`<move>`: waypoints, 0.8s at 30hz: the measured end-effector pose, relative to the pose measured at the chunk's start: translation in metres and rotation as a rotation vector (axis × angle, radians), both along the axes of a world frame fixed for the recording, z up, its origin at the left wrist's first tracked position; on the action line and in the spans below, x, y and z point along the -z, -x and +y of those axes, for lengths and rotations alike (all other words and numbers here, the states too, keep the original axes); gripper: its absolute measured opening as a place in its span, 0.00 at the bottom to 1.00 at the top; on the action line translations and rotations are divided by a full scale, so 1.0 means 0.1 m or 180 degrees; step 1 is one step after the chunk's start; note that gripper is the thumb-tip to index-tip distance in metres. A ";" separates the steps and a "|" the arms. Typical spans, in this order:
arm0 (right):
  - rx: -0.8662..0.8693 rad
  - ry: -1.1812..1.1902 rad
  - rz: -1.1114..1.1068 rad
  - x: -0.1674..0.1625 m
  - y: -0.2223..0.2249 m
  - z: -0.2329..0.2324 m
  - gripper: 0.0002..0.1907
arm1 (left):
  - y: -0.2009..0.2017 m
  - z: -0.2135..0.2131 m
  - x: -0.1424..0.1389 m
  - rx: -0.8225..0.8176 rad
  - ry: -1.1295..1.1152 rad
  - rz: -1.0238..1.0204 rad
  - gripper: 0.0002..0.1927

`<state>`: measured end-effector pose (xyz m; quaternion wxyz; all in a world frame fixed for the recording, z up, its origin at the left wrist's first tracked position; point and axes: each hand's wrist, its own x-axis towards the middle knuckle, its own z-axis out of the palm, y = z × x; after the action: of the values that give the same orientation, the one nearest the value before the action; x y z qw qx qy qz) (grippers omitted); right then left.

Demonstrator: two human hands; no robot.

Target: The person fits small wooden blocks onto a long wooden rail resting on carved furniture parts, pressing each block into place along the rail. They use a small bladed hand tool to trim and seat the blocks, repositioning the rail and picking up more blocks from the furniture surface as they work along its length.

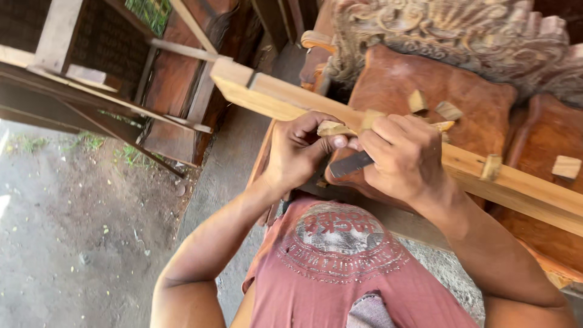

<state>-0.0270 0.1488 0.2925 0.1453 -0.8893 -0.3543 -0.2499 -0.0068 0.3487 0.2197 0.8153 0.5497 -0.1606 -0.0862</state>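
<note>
Near the middle of the view, seen from above the person's head, two bare hands meet over a long pale wooden beam (285, 100) that runs diagonally from upper left to lower right. The left hand (297, 149) is curled, its grip closed on a small pale wood piece (333, 128), thumb and fingertips pinching it just beside the beam's near edge. The right hand (404, 155) is wrapped shut around a dark flat blade tool (351, 164); only a short stretch of the blade shows, poking out from under the fingers toward the left hand, and its handle is hidden inside the fist. Whether the blade's tip touches the small piece cannot be told, since the left thumb covers that spot. The piece sits between the two hands, slightly above the blade.

Behind the beam lies a reddish-brown carved panel (461, 103) with small pale wood offcuts (569, 166) scattered on it; its ornate top is cut off by the upper edge. The person's faded red shirt (340, 267) fills the lower centre, both forearms running off the bottom. At left, dark timber frames (109, 97) stand over a bare dirt floor (73, 225).
</note>
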 end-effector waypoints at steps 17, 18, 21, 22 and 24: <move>0.0192 0.0352 0.1075 0.56 -0.35 1.09 0.18 | -0.73 1.24 1.17 -0.1635 0.0974 0.0976 0.11; 0.0190 0.0114 0.0921 0.60 -0.47 1.10 0.21 | -0.79 1.21 1.18 -0.1700 0.1066 0.0921 0.10; 0.0201 -0.0163 0.1241 0.71 -0.85 1.16 0.21 | -0.98 1.15 1.16 -0.2069 0.0879 0.0344 0.10; 0.0159 -0.0210 0.1263 0.73 -1.00 1.18 0.20 | -1.01 1.12 1.15 -0.2213 0.0734 0.0092 0.11; 0.0062 -0.0304 0.1291 0.75 -1.30 1.19 0.19 | -1.06 1.03 1.14 -0.2485 0.0140 -0.0037 0.11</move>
<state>0.1026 0.2682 0.2172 0.2532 -0.9169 -0.2970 -0.0837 0.0990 0.4517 0.1061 0.7974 0.5523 0.0542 0.2370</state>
